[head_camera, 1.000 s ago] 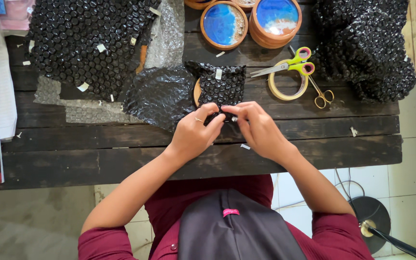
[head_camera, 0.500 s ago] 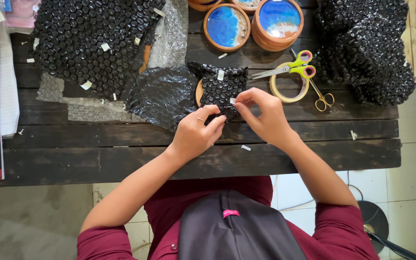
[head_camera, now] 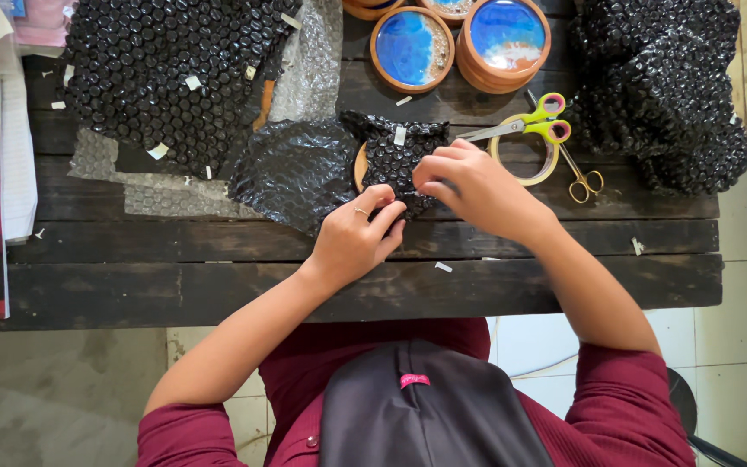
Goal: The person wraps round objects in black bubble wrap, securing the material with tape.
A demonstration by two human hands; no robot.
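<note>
Both hands work on a round wooden coaster [head_camera: 361,167] half-wrapped in black bubble wrap [head_camera: 391,160] at the middle of the dark bench [head_camera: 218,268]; the left hand [head_camera: 352,242] pinches the wrap's lower edge, the right hand [head_camera: 469,186] presses fingers closed on its top, scissors [head_camera: 529,125] just beside

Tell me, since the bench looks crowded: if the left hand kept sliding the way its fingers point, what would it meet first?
The left hand points up-right, fingertips already on the bubble-wrapped round piece. Past it, probably the blue-topped wooden coaster, though depth is unclear.
</note>
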